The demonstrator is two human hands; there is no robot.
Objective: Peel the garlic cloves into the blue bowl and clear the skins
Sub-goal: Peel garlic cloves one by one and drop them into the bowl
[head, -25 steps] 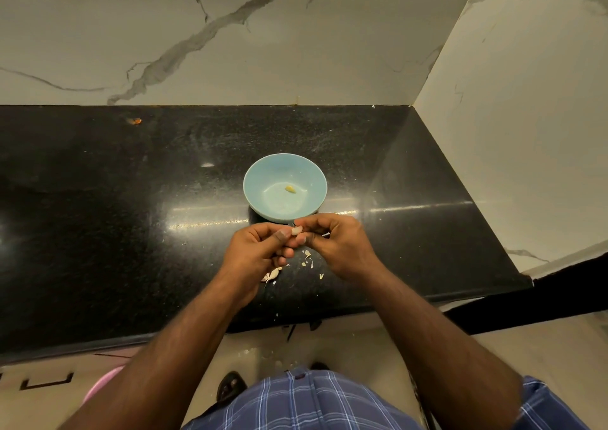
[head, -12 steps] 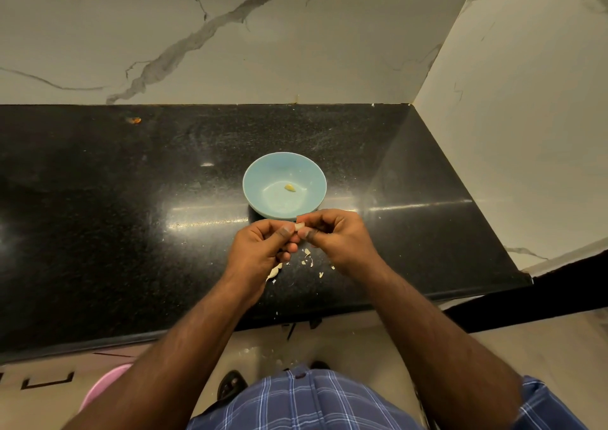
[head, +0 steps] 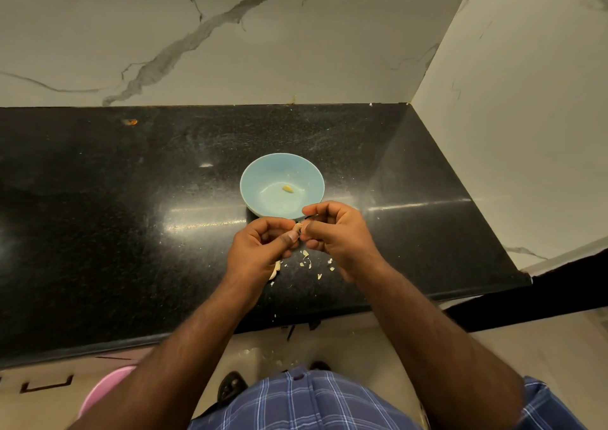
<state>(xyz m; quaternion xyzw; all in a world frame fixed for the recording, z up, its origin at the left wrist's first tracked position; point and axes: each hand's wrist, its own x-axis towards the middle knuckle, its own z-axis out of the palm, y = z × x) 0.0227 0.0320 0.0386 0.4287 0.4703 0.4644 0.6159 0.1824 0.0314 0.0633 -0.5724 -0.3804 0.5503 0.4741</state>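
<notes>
Black stone counter [head: 98, 232] fills the middle of the view, with pale marble wall behind it and on the right side.

Both hands meet just in front of the blue bowl [head: 263, 183]. The left hand [head: 260, 252] and the right hand [head: 335, 238] both pinch one small garlic clove [head: 298, 228] between thumb and fingertips. So both grips are closed tight on the clove. Only a tiny pale bit of it shows between the fingers, so I cannot tell how much skin is left on it.

Compared with a moment ago, the hands sit a little higher and closer to the bowl, and the right hand now covers a bit of the near rim. The fingers have turned a little around the clove. I think this means the peeling of this clove is still going on and it may soon be ready to drop in.

Under the hands lie little skin bits [head: 306, 260] on the counter, about as many as before. A bigger pale piece [head: 275, 270] peeks out below the left hand; it could be skin or another clove.

Inside the bowl lies one peeled clove [head: 288, 188], in the same spot as before. More scraps lie on the floor [head: 263, 354] below, so the cleaning part looks not yet started.
</notes>
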